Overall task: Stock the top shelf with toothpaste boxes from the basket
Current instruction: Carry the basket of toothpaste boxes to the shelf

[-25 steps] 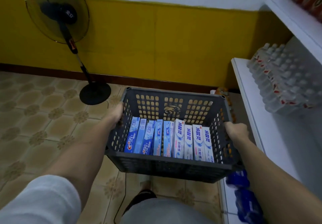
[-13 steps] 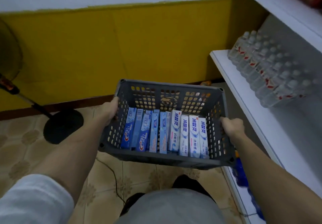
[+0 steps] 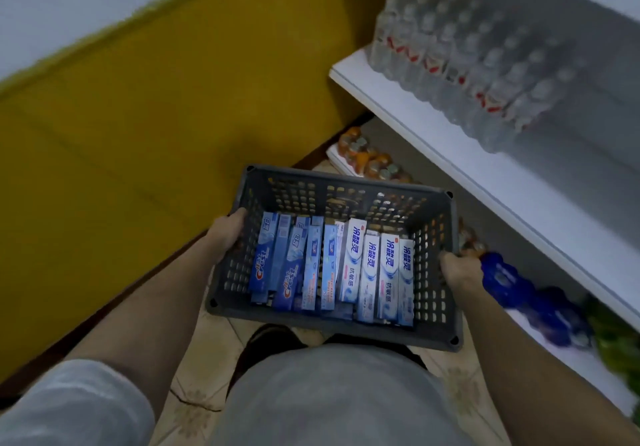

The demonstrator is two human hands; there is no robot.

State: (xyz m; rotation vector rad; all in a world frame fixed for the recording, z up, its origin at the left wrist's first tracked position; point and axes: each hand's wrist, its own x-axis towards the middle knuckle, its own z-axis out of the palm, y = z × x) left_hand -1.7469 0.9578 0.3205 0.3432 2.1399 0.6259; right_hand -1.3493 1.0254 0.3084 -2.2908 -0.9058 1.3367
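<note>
basket (image 3: 332,336): 1 | blue toothpaste boxes (image 3: 277,265), left side of basket: about 5 | white toothpaste boxes (image 3: 377,272), right side of basket: 4 | hands on basket: 2

A mustard-yellow wall (image 3: 166,99) under a white upper band, patterned floor tiles (image 3: 194,407), and white shelving (image 3: 519,182) carrying shrink-wrapped water bottles (image 3: 467,64); dim light.

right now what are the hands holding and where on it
Both hold the dark plastic basket of toothpaste boxes. The left hand grips its left side wall at the rim, the right hand grips the right side wall at the rim.
</note>
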